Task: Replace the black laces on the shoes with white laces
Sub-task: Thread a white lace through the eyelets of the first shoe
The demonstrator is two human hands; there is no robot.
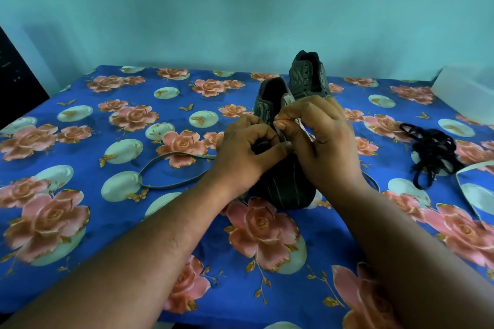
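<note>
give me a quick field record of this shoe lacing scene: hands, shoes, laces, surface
left hand: grips the near shoe at its lacing area
right hand: pinches the white lace over the near shoe
near shoe: dark, striped, being laced
far shoe: behind it, no lace visible
white lace tail: loops left on the cloth
black laces: piled at right
surface: blue floral cloth

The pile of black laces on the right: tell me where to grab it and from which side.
Pinch the black laces at the dense tangled middle, coming straight down from above. They lie flat and loose on the cloth, loops trailing at both ends, so a centre pinch probably lifts most strands. Both hands are busy.
</note>
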